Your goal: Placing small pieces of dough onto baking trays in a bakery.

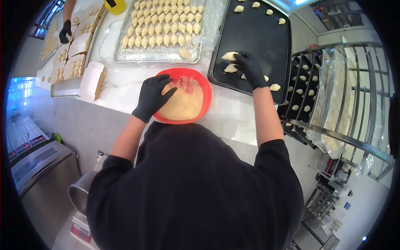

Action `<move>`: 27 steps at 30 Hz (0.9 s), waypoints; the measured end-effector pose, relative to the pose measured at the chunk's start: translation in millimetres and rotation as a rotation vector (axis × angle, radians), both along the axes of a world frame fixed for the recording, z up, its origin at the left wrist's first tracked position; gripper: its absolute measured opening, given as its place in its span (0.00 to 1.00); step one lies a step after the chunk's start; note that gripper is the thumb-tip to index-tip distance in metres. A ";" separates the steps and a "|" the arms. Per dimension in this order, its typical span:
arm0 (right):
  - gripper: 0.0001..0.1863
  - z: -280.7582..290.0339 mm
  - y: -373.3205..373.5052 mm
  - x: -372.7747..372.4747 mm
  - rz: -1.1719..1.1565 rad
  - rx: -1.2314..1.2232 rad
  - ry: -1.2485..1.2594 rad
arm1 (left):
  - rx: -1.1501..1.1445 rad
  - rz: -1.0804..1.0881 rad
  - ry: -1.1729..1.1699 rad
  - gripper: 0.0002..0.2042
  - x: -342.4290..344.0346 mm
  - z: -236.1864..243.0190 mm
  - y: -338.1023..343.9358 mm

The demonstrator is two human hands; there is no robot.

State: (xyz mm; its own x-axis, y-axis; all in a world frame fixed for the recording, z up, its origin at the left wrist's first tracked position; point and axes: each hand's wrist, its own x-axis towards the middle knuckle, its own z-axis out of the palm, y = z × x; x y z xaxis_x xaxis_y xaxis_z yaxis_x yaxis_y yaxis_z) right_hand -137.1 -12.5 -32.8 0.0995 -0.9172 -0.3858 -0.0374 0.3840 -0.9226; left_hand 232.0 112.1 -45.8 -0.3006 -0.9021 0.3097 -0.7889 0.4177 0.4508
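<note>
My left hand [156, 93], in a black glove, grips the rim of a red bowl [202, 112], fingers curled over its left side. The bowl holds a pale tan, granular mass [179, 106] with pinkish-red bits at the back. My right hand [248, 68], gloved in black too, pinches a pale dough piece [229, 56] over a large black tray [266, 46]. Another dough piece [231, 68] lies just below it, and more small pieces are spaced along the tray's edges, some partly hidden by my hand.
A metal tray of rolled dough [158, 29] sits behind the bowl. At left are boxes of dough balls [75, 68], an open white box [91, 81], a yellow container [114, 5] and a co-worker's gloved hand [66, 32]. A metal rack [358, 108] with loaded trays stands right.
</note>
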 end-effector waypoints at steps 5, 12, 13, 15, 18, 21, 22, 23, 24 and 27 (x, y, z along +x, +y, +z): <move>0.20 -17.7 -50.3 -45.4 0.125 0.026 0.161 | 0.052 0.194 0.328 0.13 -6.8 -24.7 -74.5; 0.23 -20.4 -60.3 -28.7 0.002 -0.173 0.677 | 0.521 0.192 -0.081 0.18 -10.7 -94.8 -184.9; 0.23 -21.5 -58.9 -32.8 -0.018 -0.175 0.686 | 0.512 0.171 -0.078 0.18 -18.3 -92.5 -191.0; 0.23 -29.7 -52.5 -37.6 0.061 -0.357 0.752 | 0.635 0.183 -0.008 0.19 -29.9 -88.1 -193.7; 0.24 -45.7 -43.7 -40.8 0.137 -0.537 0.814 | 0.757 0.193 0.053 0.21 -37.0 -81.5 -186.9; 0.25 -52.5 -42.6 -37.1 0.218 -0.535 0.693 | 0.691 0.049 0.096 0.23 -32.2 -78.5 -175.2; 0.25 -53.9 -42.4 -35.3 0.248 -0.535 0.652 | 0.668 0.004 0.111 0.24 -30.9 -78.1 -171.4; 0.25 -53.2 -42.7 -31.9 0.250 -0.545 0.653 | 0.659 0.007 0.113 0.24 -29.6 -78.2 -168.1; 0.24 -52.6 -42.1 -28.0 0.252 -0.591 0.702 | 0.596 0.029 0.133 0.24 -28.5 -78.4 -164.5; 0.23 -44.0 -46.1 -18.2 0.267 -0.738 0.849 | 0.402 0.104 0.194 0.23 -23.9 -77.0 -155.0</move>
State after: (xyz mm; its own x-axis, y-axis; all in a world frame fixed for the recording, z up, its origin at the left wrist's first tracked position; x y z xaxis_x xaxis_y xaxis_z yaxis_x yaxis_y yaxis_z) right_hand -155.3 -58.6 -76.8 0.2892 -0.9361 0.2000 -0.7515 -0.3515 -0.5583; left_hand 208.1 -42.9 -122.7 -0.1729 -0.9845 -0.0290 -0.7021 0.1026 0.7046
